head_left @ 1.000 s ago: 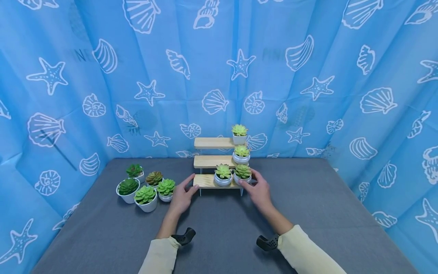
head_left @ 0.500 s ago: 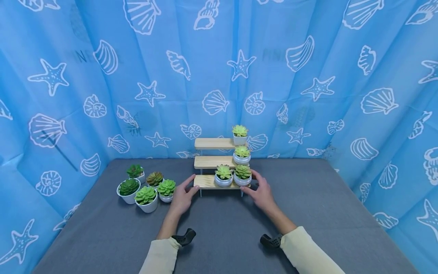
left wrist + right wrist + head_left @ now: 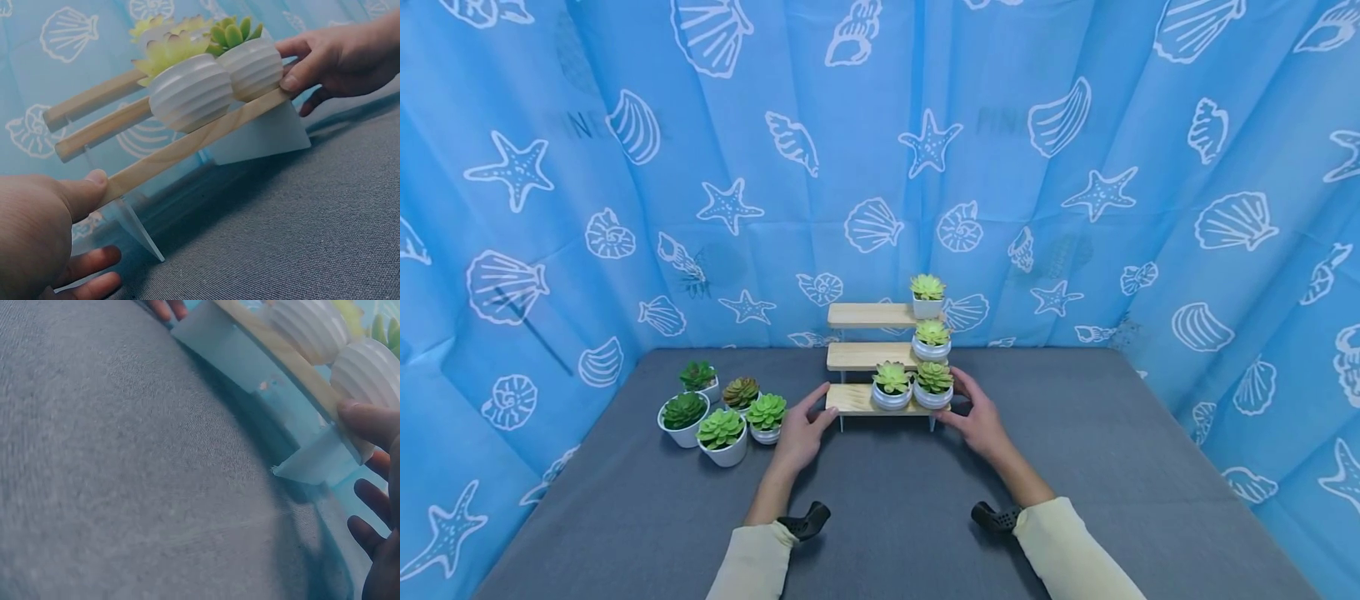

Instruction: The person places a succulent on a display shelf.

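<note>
A three-tier stand (image 3: 852, 398) with wooden boards and clear side supports stands on the grey cloth. My left hand (image 3: 799, 435) grips the left end of its lowest board, thumb (image 3: 94, 180) on the front edge and fingers spread below. At the right end of that board, my right hand (image 3: 985, 427) holds the corner, with the thumb (image 3: 369, 422) on the front edge beside a potted succulent (image 3: 933, 387). Left of it on the lowest board is another potted succulent (image 3: 892, 388). One potted succulent (image 3: 932, 342) sits on the middle board's right end, another (image 3: 927, 298) on the top board.
Several potted succulents (image 3: 721, 433) cluster on the grey cloth (image 3: 880, 517) left of my left hand. A blue curtain (image 3: 820, 100) with shell and starfish prints hangs behind the table and along both sides. Black wrist mounts (image 3: 806, 522) protrude from both sleeves.
My right thumb has left the front right pot and moved down to the board's front edge, the hand shifting slightly right. My left hand keeps its place on the stand.
</note>
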The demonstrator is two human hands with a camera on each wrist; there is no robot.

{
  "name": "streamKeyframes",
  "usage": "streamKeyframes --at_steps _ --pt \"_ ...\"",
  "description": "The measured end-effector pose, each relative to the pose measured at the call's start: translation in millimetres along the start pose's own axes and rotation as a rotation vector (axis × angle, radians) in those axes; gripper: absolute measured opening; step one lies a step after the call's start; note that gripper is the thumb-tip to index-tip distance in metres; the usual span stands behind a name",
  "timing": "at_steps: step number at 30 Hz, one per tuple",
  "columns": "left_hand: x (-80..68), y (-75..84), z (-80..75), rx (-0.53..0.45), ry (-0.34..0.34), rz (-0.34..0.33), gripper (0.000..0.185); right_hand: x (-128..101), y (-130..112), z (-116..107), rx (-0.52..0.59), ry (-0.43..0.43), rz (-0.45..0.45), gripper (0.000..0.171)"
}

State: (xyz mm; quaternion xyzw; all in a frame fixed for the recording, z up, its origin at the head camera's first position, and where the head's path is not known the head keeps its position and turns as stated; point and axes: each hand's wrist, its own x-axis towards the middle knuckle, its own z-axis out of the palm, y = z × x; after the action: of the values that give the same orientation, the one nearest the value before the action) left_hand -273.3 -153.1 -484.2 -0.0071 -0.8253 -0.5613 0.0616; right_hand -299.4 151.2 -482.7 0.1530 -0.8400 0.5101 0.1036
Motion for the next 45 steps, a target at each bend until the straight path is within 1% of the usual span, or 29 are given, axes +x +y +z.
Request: streamKeyframes --at_steps 6,20,28,34,39,45 --pt "-0.4 0.1 0.3 0.009 0.001 -0.007 0.05 -1 1 0 0.031 -0.01 -0.003 0.087" --pt "-1.5 -3.7 4.0 0.006 -0.005 -0.001 0.051 0 8 -3 0.051 -0.051 -0.031 0.088" --pt "-0.8 -3.1 5.9 -0.001 -0.009 -0.001 0.051 2 5 -6 0.047 -0.078 -0.01 0.09" --pt "0.0 -3.1 4.9 0.021 0.002 0.0 0.051 4 3 -7 0.044 -0.097 0.01 0.091" --pt "0.3 -2.2 2.6 0.028 0.015 0.006 0.05 8 2 -5 0.061 -0.097 -0.001 0.09" --pt "0.3 1.1 0.7 0.046 0.013 0.009 0.05 9 1 -6 0.065 -0.1 -0.003 0.09"
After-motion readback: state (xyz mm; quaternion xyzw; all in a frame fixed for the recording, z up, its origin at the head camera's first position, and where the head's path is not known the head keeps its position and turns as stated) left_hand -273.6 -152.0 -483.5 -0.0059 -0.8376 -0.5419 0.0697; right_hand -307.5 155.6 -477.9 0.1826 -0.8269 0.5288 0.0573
